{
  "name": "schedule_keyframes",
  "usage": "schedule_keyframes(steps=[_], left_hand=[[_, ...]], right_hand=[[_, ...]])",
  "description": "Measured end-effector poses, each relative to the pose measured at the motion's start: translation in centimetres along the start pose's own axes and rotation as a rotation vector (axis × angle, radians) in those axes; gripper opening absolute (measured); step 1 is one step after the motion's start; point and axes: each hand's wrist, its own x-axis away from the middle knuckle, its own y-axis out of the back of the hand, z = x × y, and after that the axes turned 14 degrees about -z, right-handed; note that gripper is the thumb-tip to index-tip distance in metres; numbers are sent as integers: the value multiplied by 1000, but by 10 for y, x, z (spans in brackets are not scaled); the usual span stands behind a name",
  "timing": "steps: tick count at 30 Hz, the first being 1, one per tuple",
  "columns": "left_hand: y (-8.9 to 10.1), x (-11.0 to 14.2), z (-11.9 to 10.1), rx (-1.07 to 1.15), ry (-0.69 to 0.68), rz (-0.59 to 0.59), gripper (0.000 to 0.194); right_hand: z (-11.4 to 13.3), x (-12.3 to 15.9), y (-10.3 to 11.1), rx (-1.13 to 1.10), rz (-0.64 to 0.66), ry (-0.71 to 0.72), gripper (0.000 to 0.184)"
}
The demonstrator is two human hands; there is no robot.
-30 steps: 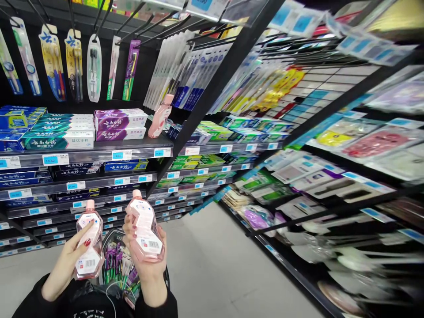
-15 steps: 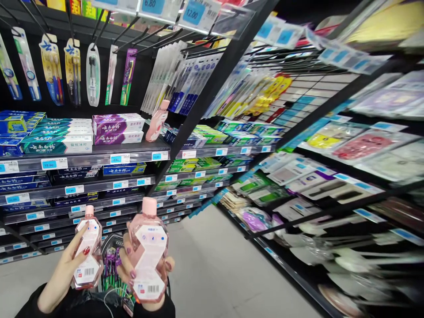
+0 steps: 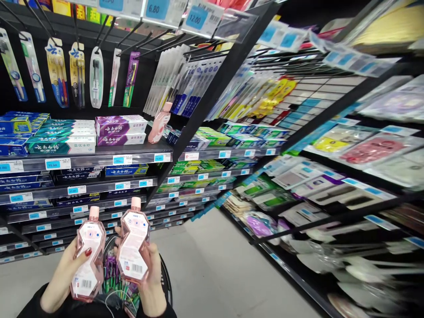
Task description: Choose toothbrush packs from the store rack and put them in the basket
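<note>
My left hand is closed round a pink mouthwash-like bottle, its thumb with a red nail lying across the label. A second bottle of the same kind is gripped in my right hand, tilted a little to the left. Both are upright, pink-capped, with white zigzag labels and barcodes facing me. They are side by side, slightly apart. Below and between them a dark basket holds packaged toothbrushes. Another pink bottle stands on the shelf ahead.
Purple toothpaste boxes and green-white ones are stacked on that shelf. Packaged toothbrushes hang above from hooks. A black post slants between shelf sections. Grey floor runs beside a right-hand rack of packaged goods.
The right-hand bottle has moved left and away from me, looking smaller now. The left-hand bottle has come slightly nearer and lower. The view has shifted slightly.
</note>
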Motion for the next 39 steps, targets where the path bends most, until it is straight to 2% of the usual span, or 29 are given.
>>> schedule_keyframes(steps=[3,6,9,11,13,16,19,21,24,27,30,32,34,36,39], left_hand=[[-1,6,-1,85,96,-49,51],[-4,10,1,233,221,-109,42],[-7,11,6,306,288,-91,31],[-8,10,10,312,290,-76,22],[-6,7,14,296,285,-78,18],[-1,4,20,274,281,-85,17],[0,4,23,295,273,-81,17],[-2,5,23,303,269,-102,21],[-7,9,21,280,259,-121,30],[-10,9,21,209,168,-85,38],[-9,2,23,85,-53,-13,41],[-5,-6,24,-40,-251,-4,42],[-1,-13,25,-158,-394,-38,41],[3,-19,26,-207,-422,-73,40],[5,-20,26,-145,-352,-79,38]], right_hand=[[-14,-9,11,109,-88,40,35],[-32,-13,19,213,-187,38,32],[-49,-14,22,308,-234,88,32],[-55,-15,22,458,-235,169,32],[-55,-15,20,703,-228,305,30],[-50,-11,18,1075,-186,593,34],[-46,0,16,1230,-262,900,33],[-47,8,14,1330,-284,988,27],[-51,14,9,1537,-243,918,31],[-52,14,2,1519,-197,767,33],[-47,14,-1,1314,-141,724,28],[-42,17,-2,1162,-177,739,35],[-34,20,-2,961,-207,683,45],[-25,23,-2,697,-197,530,51],[-11,23,-2,385,-116,202,52]])
